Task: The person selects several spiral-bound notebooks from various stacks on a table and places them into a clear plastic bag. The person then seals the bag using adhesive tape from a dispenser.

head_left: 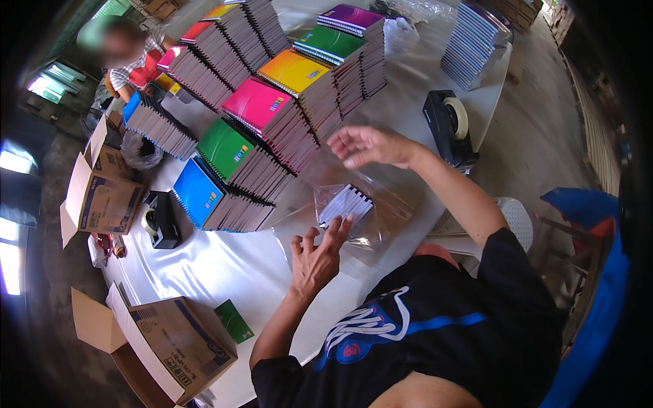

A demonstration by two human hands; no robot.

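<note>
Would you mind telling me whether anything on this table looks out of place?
One thing, perhaps: a flat green piece, possibly a notebook cover, lies alone beside the open carton at lower left, well apart from the orderly notebook stacks. I see no spill.

In the middle of the view, clear plastic film looks thin, glossy and wrinkled around a paper notebook bundle. Toward 11 o'clock, the notebook stacks have smooth, shiny covers and matt paper edges. The desk shows a smooth covering with satin shine. Toward half past 7, the carton is matt cardboard. At 2 o'clock, the tape dispenser seems of hard plastic.
</note>
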